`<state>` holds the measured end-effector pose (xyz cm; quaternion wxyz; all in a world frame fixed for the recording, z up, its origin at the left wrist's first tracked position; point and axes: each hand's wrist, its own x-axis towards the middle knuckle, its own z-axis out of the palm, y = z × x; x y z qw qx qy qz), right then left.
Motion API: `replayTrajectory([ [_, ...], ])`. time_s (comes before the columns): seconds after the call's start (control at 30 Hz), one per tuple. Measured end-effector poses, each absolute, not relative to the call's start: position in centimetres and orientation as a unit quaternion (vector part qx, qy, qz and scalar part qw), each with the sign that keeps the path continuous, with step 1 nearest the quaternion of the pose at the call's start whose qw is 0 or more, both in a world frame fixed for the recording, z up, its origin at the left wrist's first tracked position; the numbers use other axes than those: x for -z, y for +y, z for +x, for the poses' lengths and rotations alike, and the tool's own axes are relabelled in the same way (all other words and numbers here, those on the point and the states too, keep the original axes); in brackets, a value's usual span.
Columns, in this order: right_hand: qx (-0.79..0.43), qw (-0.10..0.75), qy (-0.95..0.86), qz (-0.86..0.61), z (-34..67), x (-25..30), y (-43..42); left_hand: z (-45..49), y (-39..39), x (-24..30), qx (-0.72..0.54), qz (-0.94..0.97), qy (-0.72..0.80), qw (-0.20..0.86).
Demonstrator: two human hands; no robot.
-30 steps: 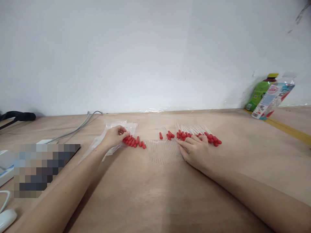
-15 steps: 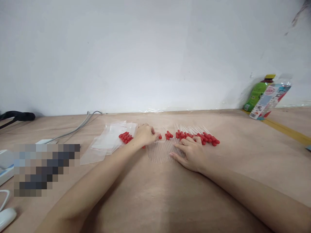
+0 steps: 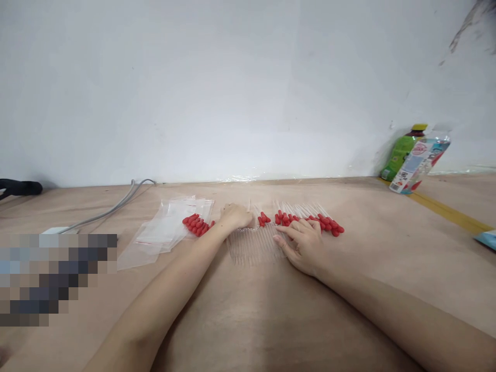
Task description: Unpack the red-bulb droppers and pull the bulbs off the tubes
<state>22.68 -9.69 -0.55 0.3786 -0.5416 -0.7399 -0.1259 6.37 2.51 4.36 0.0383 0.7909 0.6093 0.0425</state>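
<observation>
A row of thin clear dropper tubes (image 3: pixel 253 247), pointed at their near ends, lies side by side on the wooden table. My left hand (image 3: pixel 235 216) is at the far end of this row, its fingers curled together; what they hold is hidden. My right hand (image 3: pixel 304 243) rests at the row's right end, index finger and thumb apart and stretched toward the tubes. Beyond it lie several droppers with red rubber bulbs (image 3: pixel 329 223), their clear tubes pointing away. A few more red-bulbed droppers (image 3: pixel 264 219) lie between my hands.
Loose red bulbs (image 3: pixel 197 224) lie on clear zip bags (image 3: pixel 155 236) left of my left hand. A grey cable (image 3: pixel 112 206) runs to the back. Two bottles, one green (image 3: pixel 401 155) and one clear with a label (image 3: pixel 418 163), lean against the wall (image 3: pixel 232 93) at right.
The red bulb that showed at my left fingertips is now hidden, as that hand has turned over it. My right hand stays almost in place. The whole view has shifted slightly.
</observation>
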Motion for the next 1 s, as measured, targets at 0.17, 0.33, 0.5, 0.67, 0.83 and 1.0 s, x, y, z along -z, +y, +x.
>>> replayTrajectory([
  [0.17, 0.136, 0.438, -0.718, -0.523, 22.9, 0.6, -9.5, 4.0, 0.3, -5.6, -0.097, 0.825, 0.557, 0.013],
  [0.33, 0.171, 0.466, -0.705, -0.506, 23.0, 0.7, -9.5, 1.2, -3.1, -4.0, -0.208, 0.889, 0.407, 0.008],
  [0.5, 0.183, 0.413, -0.765, -0.46, 23.1, 0.6, -9.5, 0.3, -4.5, -0.6, -0.331, 0.898, 0.288, -0.039],
  [0.67, 0.188, 0.361, -0.803, -0.435, 23.1, 0.6, -9.4, 0.7, -4.9, 0.4, -0.382, 0.892, 0.239, -0.036],
  [0.83, 0.173, 0.359, -0.817, -0.416, 23.1, 0.7, -9.4, 1.0, -5.4, 0.0, -0.378, 0.9, 0.213, -0.029],
  [1.0, 0.158, 0.352, -0.827, -0.41, 23.0, 0.5, -9.6, 1.3, -5.7, -0.7, -0.336, 0.917, 0.209, -0.053],
])
